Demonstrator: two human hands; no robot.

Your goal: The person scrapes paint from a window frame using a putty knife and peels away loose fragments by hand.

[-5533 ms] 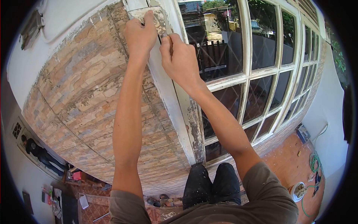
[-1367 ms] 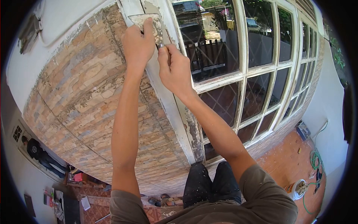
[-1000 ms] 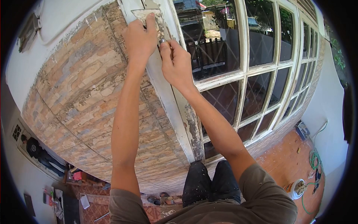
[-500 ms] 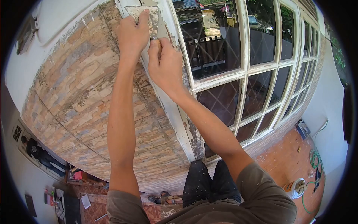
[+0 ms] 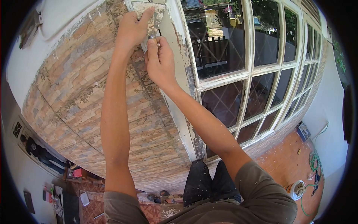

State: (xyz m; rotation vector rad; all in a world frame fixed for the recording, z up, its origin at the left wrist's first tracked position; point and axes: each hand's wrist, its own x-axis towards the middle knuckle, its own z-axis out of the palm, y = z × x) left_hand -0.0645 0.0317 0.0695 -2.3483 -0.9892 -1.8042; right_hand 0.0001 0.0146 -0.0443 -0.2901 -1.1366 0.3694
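A wide-bladed scraper (image 5: 159,14) is held against the peeling white window frame (image 5: 175,48), its blade pointing up and spattered with old paint. My right hand (image 5: 161,65) is wrapped round its handle, just below the metal collar; the grip itself is mostly covered. Higher up, my left hand (image 5: 131,31) holds the blade from its left side, with one digit lying on the blade face and the other fingers curled out of sight. Beside both hands, the frame's paint is chipped, with dark patches showing.
Stone-patterned wall tiles (image 5: 85,93) fill the left side. Right of the frame are window panes (image 5: 223,48) with white bars. On the orange floor stand a white bucket (image 5: 297,189) and a green hose (image 5: 315,160). A person in dark clothes (image 5: 41,153) stands far left.
Both hands and the scraper have shifted slightly relative to the frame, the right hand moving left across it. More of the frame's bare surface now shows right of the right hand.
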